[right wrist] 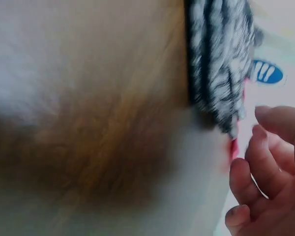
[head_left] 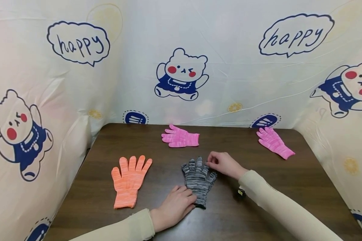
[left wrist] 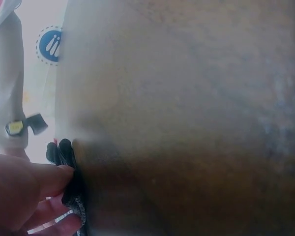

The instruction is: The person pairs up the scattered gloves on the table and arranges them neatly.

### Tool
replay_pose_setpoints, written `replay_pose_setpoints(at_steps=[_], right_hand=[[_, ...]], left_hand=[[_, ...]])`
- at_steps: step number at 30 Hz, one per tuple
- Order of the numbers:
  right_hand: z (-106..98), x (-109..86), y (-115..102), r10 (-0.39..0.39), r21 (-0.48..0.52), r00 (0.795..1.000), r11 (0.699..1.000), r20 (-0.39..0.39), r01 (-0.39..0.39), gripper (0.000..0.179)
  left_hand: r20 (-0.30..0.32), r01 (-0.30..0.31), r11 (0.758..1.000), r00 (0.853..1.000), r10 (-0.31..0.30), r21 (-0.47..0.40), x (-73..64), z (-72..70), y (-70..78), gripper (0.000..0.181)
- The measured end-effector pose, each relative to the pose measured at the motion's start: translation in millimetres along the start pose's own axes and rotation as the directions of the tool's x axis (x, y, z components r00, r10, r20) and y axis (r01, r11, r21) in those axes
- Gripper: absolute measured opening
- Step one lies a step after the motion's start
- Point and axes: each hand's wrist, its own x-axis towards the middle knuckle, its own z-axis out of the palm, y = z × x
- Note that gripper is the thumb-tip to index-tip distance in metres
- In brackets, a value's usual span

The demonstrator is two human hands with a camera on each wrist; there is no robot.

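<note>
A grey-and-black striped knit glove [head_left: 199,180] lies on the table with its fingers spread away from me. My left hand [head_left: 176,204] is at the dark cuff; in the left wrist view its thumb [left wrist: 56,179] and fingers pinch the bunched knit. Beside the glove's right fingertips is my right hand [head_left: 224,164], its fingers loosely bent. The right wrist view shows a gap between that hand's thumb and index finger [right wrist: 260,152], with no knit seen between them. An orange glove [head_left: 128,182] lies flat to the left, fingers spread.
A pink glove [head_left: 181,137] lies at the back middle of the brown table [head_left: 87,177]. Another pink glove [head_left: 276,143] is near the back right corner. Printed cloth [head_left: 229,77] hangs along the back and both sides.
</note>
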Motion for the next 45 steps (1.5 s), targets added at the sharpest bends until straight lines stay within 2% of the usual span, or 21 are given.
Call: replay_pose_setpoints(at_steps=[3, 7, 11, 16, 20, 27, 30, 33, 36, 40, 45], right_hand=[[1.9, -13.2, -7.2, -0.073, -0.045, 0.997, 0.996, 0.038, 0.074, 0.014], [9.4, -26.0, -11.7, -0.080, -0.087, 0.996, 0.993, 0.048, 0.084, 0.017], [19.7, -31.0, -10.4, -0.018, -0.110, 1.000, 0.994, -0.019, 0.016, 0.019], [25.5, -29.3, -9.7, 0.050, -0.111, 0.994, 0.992, -0.097, -0.061, 0.028], [25.5, -23.9, -11.6, 0.109, -0.109, 0.988, 0.987, -0.112, -0.121, 0.036], [27.0, -18.5, -14.6, 0.199, -0.132, 0.969, 0.967, -0.150, -0.219, 0.046], [28.3, -18.0, -14.6, 0.216, -0.131, 0.963, 0.962, -0.163, -0.239, 0.048], [30.0, -19.8, -14.4, 0.203, -0.125, 0.962, 0.966, -0.183, -0.227, 0.046], [33.3, -26.6, -17.6, 0.168, -0.108, 0.966, 0.976, -0.197, -0.191, 0.035], [38.4, -40.2, -26.7, 0.087, -0.114, 0.979, 0.987, -0.184, -0.109, 0.017], [42.0, -54.2, -34.5, -0.033, -0.144, 0.987, 0.989, -0.155, 0.011, 0.013]], left_hand=[[0.015, 0.008, 1.000, 1.000, -0.008, -0.009, -0.4, -0.2, 0.4, 0.006], [0.018, 0.016, 1.000, 1.000, -0.015, -0.016, -0.8, -1.1, 0.4, 0.006], [0.004, 0.011, 1.000, 1.000, -0.011, -0.012, -0.8, -0.3, 0.0, 0.006], [-0.029, -0.004, 1.000, 1.000, 0.004, 0.005, -0.5, 0.8, 0.5, 0.006], [-0.046, -0.010, 1.000, 0.999, 0.011, 0.014, -0.7, 0.1, 1.4, 0.006], [-0.032, -0.003, 1.000, 0.999, 0.003, 0.014, -0.7, -1.3, 3.0, 0.006], [-0.038, -0.004, 1.000, 0.999, 0.004, 0.014, -0.9, -0.7, 2.8, 0.005], [-0.039, -0.007, 1.000, 0.999, 0.007, 0.010, -0.6, 0.0, 1.9, 0.005], [-0.039, -0.010, 1.000, 0.999, 0.010, 0.006, -0.6, 0.8, 0.9, 0.005], [-0.061, -0.019, 1.000, 0.998, 0.019, 0.007, -0.8, 2.4, -0.7, 0.006], [-0.076, -0.027, 1.000, 0.997, 0.028, 0.005, -0.6, 2.4, -1.6, 0.007]])
